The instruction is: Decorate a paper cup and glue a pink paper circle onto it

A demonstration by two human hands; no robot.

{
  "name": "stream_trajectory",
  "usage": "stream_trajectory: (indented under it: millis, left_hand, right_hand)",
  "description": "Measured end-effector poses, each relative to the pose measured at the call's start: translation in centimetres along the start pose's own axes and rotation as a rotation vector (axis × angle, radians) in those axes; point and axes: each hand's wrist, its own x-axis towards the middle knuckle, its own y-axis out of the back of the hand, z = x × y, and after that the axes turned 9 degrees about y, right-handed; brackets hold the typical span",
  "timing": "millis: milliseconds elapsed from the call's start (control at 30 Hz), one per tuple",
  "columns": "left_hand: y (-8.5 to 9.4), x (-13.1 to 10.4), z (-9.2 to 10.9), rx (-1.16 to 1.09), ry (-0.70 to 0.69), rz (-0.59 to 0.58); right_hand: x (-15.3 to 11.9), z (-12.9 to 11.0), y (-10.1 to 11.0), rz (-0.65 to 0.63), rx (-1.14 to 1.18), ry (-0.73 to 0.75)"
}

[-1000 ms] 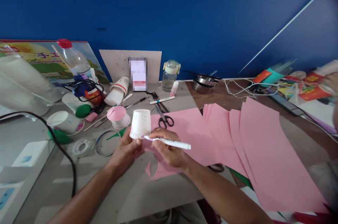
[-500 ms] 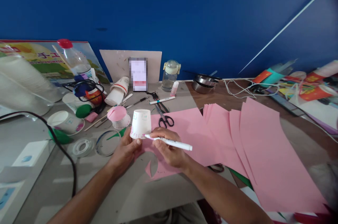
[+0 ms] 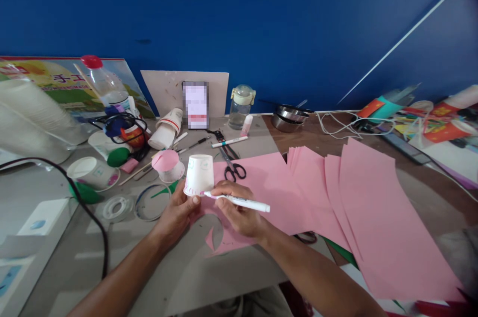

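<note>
An upside-down white paper cup [image 3: 199, 174] is held near its rim by my left hand [image 3: 178, 212]. Short pink strokes run along the cup's lower edge, and faint green marks show near its top. My right hand [image 3: 237, 207] is closed round a white marker [image 3: 248, 203], whose pink tip touches the cup near the rim. Beneath both hands lies a pink paper sheet [image 3: 269, 177] with a round cut-out. Black-handled scissors [image 3: 235, 171] rest on the sheet behind my right hand.
Left of the cup stand a pink-topped cup [image 3: 171, 173], a tape roll [image 3: 116, 207] and a larger ring [image 3: 138, 207]. Behind are a phone [image 3: 196, 105] and a glass jar [image 3: 240, 110]. Pink sheets [image 3: 381, 217] spread out at right; a black cable [image 3: 100, 227] curves at left.
The marker and its tip have shifted very slightly left along the cup's lower edge. Both hands otherwise keep nearly the same position and grip.
</note>
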Motion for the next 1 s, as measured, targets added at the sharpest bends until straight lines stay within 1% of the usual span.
stream_trajectory:
  millis: [100,233,433,700,867,1000]
  left_hand:
    - [-0.09,-0.05,0.06,-0.008,0.014,-0.013]
    - [-0.21,-0.18,0.14,-0.032,0.005,-0.027]
    - [-0.09,-0.19,0.03,-0.025,0.019,-0.01]
    - [0.25,-0.02,-0.18,0.016,0.016,0.001]
    - [-0.1,-0.13,0.04,0.002,0.02,0.005]
    - [-0.55,-0.25,0.35,-0.016,0.011,0.027]
  right_hand:
    - [-0.08,0.04,-0.08,0.023,-0.01,-0.031]
    - [-0.17,0.08,-0.01,0.057,0.032,-0.08]
    - [-0.1,0.11,-0.02,0.022,0.049,0.001]
    - [-0.01,0.11,-0.09,0.019,0.03,0.026]
    - [-0.09,0.1,-0.19,0.007,-0.022,0.01]
    - [-0.11,0.05,-0.15,0.025,0.003,-0.024]
